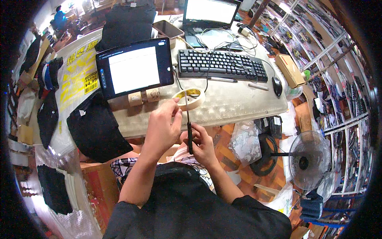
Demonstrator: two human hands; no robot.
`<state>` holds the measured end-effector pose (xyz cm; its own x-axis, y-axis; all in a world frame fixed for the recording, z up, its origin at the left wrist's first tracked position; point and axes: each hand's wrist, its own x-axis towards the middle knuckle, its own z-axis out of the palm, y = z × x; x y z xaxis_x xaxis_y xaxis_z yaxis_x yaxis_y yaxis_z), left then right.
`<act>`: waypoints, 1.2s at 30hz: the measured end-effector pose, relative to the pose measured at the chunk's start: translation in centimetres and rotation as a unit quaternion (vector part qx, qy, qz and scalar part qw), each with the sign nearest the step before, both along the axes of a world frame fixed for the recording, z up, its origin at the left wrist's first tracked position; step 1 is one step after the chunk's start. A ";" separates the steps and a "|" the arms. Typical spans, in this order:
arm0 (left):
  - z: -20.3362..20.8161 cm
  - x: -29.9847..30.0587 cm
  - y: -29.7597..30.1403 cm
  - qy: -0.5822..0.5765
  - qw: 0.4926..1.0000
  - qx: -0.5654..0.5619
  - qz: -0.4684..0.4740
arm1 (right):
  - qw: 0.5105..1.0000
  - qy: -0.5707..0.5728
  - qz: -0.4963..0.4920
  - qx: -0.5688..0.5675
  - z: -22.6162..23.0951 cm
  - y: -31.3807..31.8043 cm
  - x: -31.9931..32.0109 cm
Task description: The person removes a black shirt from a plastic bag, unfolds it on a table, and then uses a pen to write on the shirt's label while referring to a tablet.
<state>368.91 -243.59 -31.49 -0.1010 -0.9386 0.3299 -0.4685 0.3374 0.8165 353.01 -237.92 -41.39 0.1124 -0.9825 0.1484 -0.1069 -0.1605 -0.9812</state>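
Nearest, below the surface's front edge, the right hand [203, 146] has its grip closed around a black-handled tool [190, 139], whose thin shaft points away from the body. Just beside it, a little farther forward, the left hand [161, 125] has its thumb and fingers bent, the grip narrow; whether it pinches anything cannot be told. A standing fan [308, 159] is off to the right.

On the surface [234, 95], near its front edge, lies a roll of pale tape [195, 104]. The tool's shaft crosses in front of it, and contact between them is unclear. A piece of black fabric [95, 127] hangs over the edge at the left.

Beyond the tape, a brown roll [147, 96] lies along the lower edge of a lit tablet [133, 69]. Right of the tablet are a black keyboard [223, 63] and, past its end, a black mouse [277, 85]. Farther back are a phone [167, 28] and an open laptop [211, 12]; crowded shelves [330, 51] line the right side.
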 end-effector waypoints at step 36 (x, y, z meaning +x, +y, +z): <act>-6.0 1.2 -2.4 -0.048 0.992 -0.024 -0.119 | 0.930 0.198 -0.284 -0.125 0.7 -3.0 -12.1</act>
<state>370.12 -245.99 -37.54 -0.3497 -0.8686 0.3511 -0.4459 0.4839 0.7530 340.87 -240.95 -40.64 -0.3189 -0.8408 0.4375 -0.5886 -0.1861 -0.7867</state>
